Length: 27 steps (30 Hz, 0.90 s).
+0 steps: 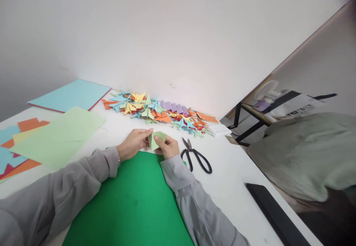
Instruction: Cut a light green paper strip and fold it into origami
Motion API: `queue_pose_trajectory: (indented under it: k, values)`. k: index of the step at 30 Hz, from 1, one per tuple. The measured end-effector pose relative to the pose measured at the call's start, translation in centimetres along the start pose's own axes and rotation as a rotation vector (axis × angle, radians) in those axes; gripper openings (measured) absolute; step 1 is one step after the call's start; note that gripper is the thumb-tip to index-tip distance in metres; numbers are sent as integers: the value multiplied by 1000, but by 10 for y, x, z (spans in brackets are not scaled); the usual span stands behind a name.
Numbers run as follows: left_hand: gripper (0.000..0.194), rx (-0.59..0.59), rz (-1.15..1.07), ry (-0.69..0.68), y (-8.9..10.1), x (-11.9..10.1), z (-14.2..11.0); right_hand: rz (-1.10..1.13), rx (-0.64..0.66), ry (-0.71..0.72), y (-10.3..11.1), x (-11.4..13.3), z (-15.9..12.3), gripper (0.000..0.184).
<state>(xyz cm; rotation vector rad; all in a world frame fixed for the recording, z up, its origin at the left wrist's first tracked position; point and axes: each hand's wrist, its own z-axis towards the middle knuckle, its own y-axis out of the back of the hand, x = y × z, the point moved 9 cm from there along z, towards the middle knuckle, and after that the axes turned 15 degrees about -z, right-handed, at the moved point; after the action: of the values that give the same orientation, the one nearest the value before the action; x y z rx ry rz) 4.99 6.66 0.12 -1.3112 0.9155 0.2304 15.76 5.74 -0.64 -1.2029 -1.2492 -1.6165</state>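
Observation:
Both hands grip a small folded piece of light green paper (153,142) above the far edge of a green mat (130,197). My left hand (134,144) pinches its left side between thumb and fingers. On the right side, my right hand (169,147) is closed on it, the thumb lying across the front. The fingers behind the paper are partly hidden. Black-handled scissors (194,155) lie on the table with blades apart, just right of my right hand. Beyond the hands is a long heap of folded paper pieces (147,108) in many colours.
Light green sheets (61,134) and coloured paper scraps (30,125) lie at the left. A blue sheet stack (72,94) rests by the wall. A long black object (275,212) lies near the table's right edge. A person in a light green top (308,153) is beyond it.

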Motion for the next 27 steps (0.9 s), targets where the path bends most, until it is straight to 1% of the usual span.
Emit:
queue_pose_trajectory:
  k: [6, 11, 15, 18, 24, 27]
  values:
    - [35, 2, -2, 26, 0, 3, 0, -4, -1, -9, -1, 0, -2, 36]
    - [30, 5, 23, 32, 0, 3, 0, 3, -12, -14, 0, -1, -2, 33]
    - [27, -4, 63, -3, 2, 2, 1, 17, -23, 6, 2, 1, -1, 29]
    - [27, -9, 94, -28, 3, 1, 1, 24, -25, 8, 2, 1, -1, 30]
    - [28, -36, 135, -16, 1, -1, -2, -13, -39, 19, 4, 3, 0, 32]
    - [29, -39, 177, -32, 2, -2, -2, -17, -38, 25, 4, 5, -1, 31]
